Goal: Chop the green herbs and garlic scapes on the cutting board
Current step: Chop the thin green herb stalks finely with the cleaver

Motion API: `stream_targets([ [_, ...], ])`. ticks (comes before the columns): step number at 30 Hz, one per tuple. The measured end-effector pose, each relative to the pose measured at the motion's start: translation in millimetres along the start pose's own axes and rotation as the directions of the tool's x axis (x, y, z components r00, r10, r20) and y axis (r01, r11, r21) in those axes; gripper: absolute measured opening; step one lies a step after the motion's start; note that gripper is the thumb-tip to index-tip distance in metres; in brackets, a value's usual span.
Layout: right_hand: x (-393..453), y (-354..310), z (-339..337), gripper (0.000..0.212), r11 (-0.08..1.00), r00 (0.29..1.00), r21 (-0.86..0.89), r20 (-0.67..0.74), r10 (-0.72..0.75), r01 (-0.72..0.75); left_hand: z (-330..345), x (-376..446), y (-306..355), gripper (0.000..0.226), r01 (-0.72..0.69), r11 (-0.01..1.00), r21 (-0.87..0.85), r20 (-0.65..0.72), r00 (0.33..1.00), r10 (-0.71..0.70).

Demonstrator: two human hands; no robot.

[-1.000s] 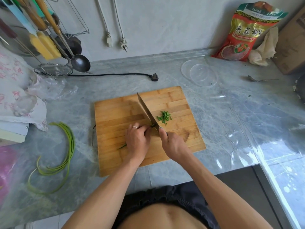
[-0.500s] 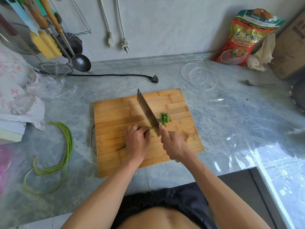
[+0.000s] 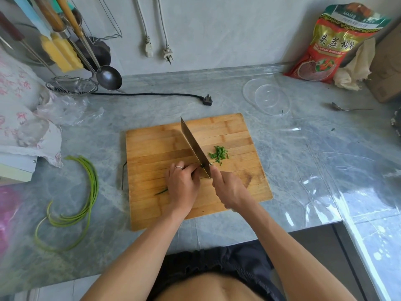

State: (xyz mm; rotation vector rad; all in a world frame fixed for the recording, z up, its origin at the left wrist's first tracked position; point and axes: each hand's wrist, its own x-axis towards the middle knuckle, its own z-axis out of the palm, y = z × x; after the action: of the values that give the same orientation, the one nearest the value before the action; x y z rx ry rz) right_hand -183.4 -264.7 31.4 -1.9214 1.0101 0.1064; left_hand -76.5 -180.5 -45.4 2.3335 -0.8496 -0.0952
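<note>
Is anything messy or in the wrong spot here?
A little. The long garlic scapes lie on the counter, left of the cutting board, not on it. A few green bits sit astray near the clear lid.

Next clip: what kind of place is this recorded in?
Most likely a home kitchen: a wooden cutting board on a grey stone counter, a ladle and wire skimmer hanging by the wall, and a bag of food.
</note>
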Motion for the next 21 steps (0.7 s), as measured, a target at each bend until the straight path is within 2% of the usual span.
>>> stream_targets([
  [3,-1,-3,5,0.052,0.997,0.999,-0.057,-0.011,-0.046,0.045,1,0,-1,0.011,0.001,1.000,0.010,-0.004,1.000,-0.001],
  [8,14,-1,11,0.056,0.998,0.997,-0.026,-0.049,-0.066,0.065,2,1,0,0.012,0.015,1.000,0.006,-0.006,1.000,-0.015],
  [11,24,-8,11,0.049,0.993,0.991,-0.014,-0.072,-0.116,0.115,1,0,-1,0.012,-0.006,1.000,-0.011,-0.012,1.000,0.006],
  [16,33,-11,12,0.055,0.989,0.990,0.092,-0.097,-0.104,0.113,1,1,-2,0.009,-0.019,1.000,-0.025,-0.040,0.999,0.018],
  [21,39,-15,13,0.061,0.985,0.990,0.133,-0.102,-0.093,0.106,1,-2,-1,0.008,0.017,0.999,-0.039,-0.004,1.000,-0.017],
])
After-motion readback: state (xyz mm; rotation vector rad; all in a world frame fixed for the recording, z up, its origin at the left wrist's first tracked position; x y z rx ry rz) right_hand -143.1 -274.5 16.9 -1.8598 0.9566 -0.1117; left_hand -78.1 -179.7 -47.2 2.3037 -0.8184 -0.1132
